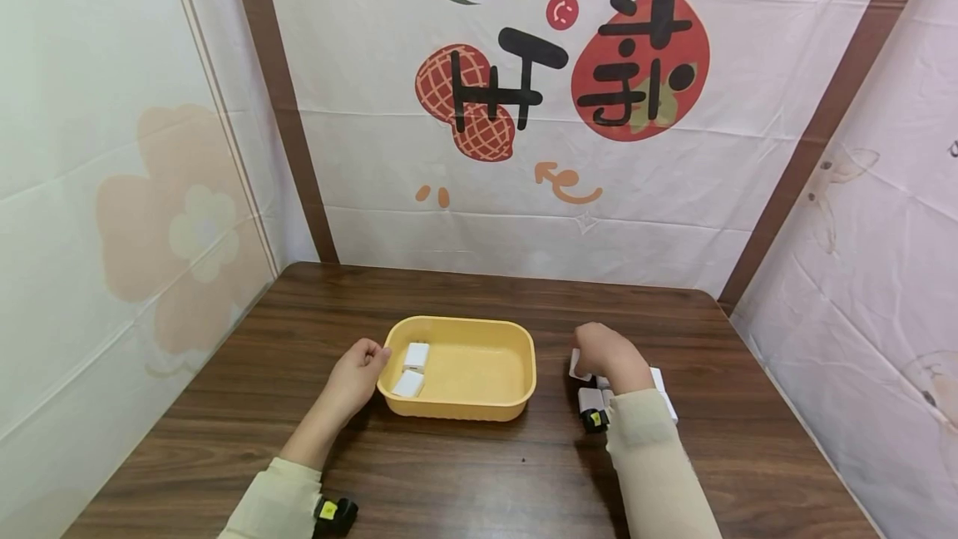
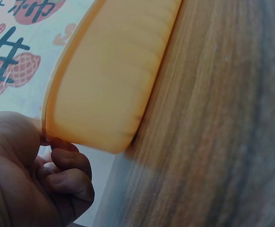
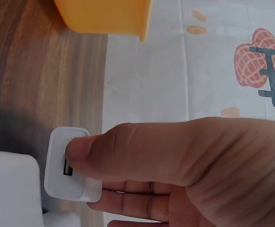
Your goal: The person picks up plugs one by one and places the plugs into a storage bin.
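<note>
My left hand (image 1: 355,379) pinches the left rim of a yellow plastic tub (image 1: 460,411), with thumb and index finger at the edge and the other fingers curled below. Inside the tub's left end lie two white chargers, an upper charger (image 1: 417,355) with prongs showing and a lower charger (image 1: 408,384). To the right of the tub, my right hand (image 1: 609,354) holds a white USB charger (image 3: 57,177) between thumb and fingers. Its thumb (image 3: 80,149) lies over the face with the USB slot. Further white blocks (image 1: 590,399) are partly hidden under this hand and wrist.
A dark wood-grain table (image 1: 479,481) carries everything. White printed cloth (image 1: 359,165) stands behind it and along both sides. Black wrist cameras with yellow labels are on the left wrist (image 1: 334,514) and right wrist (image 1: 595,420). In the right wrist view, a white block (image 3: 9,189) sits beside the held charger.
</note>
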Available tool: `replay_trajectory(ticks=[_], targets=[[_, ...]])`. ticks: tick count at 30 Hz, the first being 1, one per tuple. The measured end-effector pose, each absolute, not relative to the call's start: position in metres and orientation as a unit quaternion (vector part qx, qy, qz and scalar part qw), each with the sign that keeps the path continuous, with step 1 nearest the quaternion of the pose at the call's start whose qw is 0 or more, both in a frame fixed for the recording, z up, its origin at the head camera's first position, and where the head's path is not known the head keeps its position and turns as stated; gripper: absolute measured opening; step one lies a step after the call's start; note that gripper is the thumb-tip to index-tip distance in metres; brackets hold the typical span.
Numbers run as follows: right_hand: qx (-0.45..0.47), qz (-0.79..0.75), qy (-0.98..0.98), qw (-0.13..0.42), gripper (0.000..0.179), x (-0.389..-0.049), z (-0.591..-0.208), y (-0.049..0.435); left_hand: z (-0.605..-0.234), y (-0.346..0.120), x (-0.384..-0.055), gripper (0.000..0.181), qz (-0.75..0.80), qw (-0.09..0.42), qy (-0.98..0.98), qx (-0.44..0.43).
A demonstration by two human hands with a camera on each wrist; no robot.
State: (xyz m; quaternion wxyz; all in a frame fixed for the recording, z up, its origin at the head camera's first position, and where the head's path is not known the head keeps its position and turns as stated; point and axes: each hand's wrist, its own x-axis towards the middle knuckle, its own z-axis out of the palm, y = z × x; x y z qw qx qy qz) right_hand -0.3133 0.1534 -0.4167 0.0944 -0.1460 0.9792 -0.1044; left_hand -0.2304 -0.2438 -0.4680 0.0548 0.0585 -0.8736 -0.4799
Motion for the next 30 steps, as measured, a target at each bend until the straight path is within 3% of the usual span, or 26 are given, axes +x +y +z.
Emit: replay_trajectory(ticks=[30], targets=[[-0.254, -0.102, 0.962, 0.005, 0.035, -0.302, -0.382, 0.147, -0.471, -0.245, -0.233, 0.027, -0.483, 0.046, -0.873, 0.058]])
